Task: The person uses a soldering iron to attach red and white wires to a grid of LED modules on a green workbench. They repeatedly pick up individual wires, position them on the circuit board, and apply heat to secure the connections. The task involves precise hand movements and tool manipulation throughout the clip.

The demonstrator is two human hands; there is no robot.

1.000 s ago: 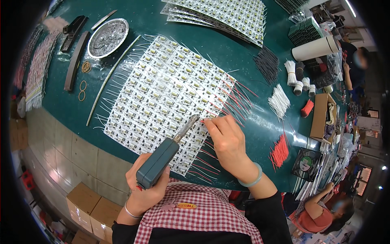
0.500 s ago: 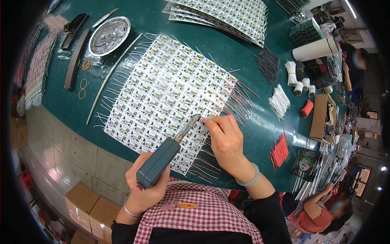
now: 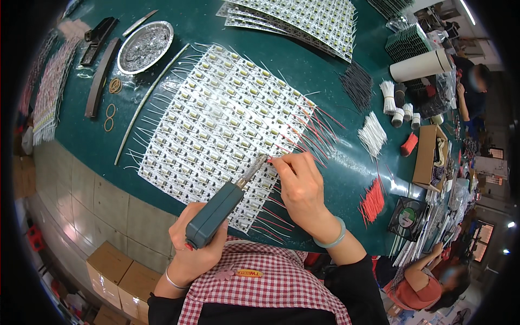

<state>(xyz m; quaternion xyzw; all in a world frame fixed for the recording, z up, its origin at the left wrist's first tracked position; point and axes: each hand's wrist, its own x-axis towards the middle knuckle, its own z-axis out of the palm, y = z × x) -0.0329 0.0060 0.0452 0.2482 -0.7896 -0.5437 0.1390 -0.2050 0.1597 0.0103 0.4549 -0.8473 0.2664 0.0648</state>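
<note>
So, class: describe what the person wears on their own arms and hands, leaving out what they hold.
Both forearms are bare, with no gloves. The left hand has a thin silver bangle at the wrist and red-painted nails. The right hand has a pale green bangle at the wrist. Dark sleeves begin higher up, beside a red-and-white checked garment.

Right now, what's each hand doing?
Left hand: closed around the teal soldering iron.
Right hand: pinching a red wire at the iron's tip.

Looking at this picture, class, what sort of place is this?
Probably an electronics assembly workshop: a soldering iron in the left hand, a panel of small circuit boards with wire leads, and bundles of cut red wires on the green bench.
</note>
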